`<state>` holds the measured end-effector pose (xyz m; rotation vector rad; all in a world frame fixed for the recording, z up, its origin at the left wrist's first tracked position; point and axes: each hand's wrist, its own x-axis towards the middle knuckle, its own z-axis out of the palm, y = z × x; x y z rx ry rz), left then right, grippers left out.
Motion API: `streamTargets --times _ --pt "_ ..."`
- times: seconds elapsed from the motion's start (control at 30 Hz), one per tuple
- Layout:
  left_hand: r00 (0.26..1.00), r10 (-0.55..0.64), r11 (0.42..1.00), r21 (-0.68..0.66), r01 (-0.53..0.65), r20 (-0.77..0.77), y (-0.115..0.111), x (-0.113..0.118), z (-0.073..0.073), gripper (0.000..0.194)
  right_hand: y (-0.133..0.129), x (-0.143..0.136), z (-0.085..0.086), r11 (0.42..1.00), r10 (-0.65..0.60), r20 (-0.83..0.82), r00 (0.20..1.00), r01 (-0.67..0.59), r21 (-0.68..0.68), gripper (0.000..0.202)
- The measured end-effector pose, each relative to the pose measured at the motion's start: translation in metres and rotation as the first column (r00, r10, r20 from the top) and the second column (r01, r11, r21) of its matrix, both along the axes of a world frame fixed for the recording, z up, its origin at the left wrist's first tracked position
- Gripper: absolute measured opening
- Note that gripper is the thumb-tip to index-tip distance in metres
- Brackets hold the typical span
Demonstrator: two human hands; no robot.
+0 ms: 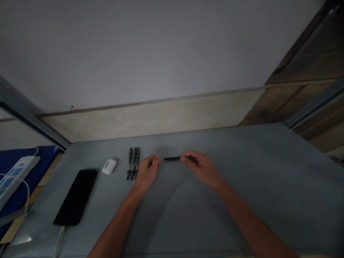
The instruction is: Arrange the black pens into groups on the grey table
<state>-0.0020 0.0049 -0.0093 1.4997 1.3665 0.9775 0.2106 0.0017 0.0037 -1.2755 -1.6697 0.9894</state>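
Observation:
A slim dark pen (172, 159) is held level between my two hands, a little above or at the grey tabletop. My left hand (148, 168) pinches its left end, where a lighter, yellowish bit shows at the fingertips. At the other end, the fingers of my right hand (200, 165) are closed on the dark barrel. Several similar pens (132, 163) lie side by side just left of my left hand, pointing away from me. The pen's two ends are partly hidden by my fingers.
Farther left, a white earbud case (109, 166) and a black phone (76, 197) with a cable (57, 247) lie on the grey table (260, 185). Beyond its left edge, a white power strip (11, 184) rests on a blue surface. A wall (158, 118) borders the back.

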Motion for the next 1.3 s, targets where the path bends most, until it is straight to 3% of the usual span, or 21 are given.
streamTargets --times 0.2,0.43,0.7,0.93,1.13,1.3 --pt "0.999 -0.031 1.000 0.005 0.031 0.020 0.0000 0.0005 -0.0037 0.038 -0.0002 0.0003 -0.0034 0.998 -0.015 0.005 1.000 0.015 -0.063 0.044" --pt "0.998 0.001 0.999 -0.034 0.001 0.063 0.0007 0.0001 -0.0032 0.034 -0.0004 -0.0019 0.0013 1.000 -0.025 -0.009 1.000 0.025 0.005 0.030" --pt "0.999 -0.011 1.000 -0.004 0.012 0.033 0.0011 0.0008 -0.0029 0.034 -0.0011 -0.0003 -0.0045 0.998 -0.015 -0.003 1.000 0.014 -0.054 0.046" --pt "0.995 0.012 0.999 -0.035 -0.009 0.098 -0.0001 0.0006 -0.0033 0.036 -0.0014 -0.0011 -0.0010 1.000 0.010 0.007 1.000 -0.010 -0.005 0.031" --pt "0.999 0.017 1.000 -0.005 -0.017 0.037 -0.0001 0.0008 -0.0049 0.035 -0.0022 -0.0005 -0.0027 0.999 0.013 0.033 0.999 -0.011 -0.040 0.047" --pt "1.000 -0.022 1.000 0.020 0.022 0.001 -0.0009 0.0033 -0.0019 0.035 -0.0007 0.0001 -0.0019 1.000 -0.013 0.034 0.999 0.014 -0.025 0.040"
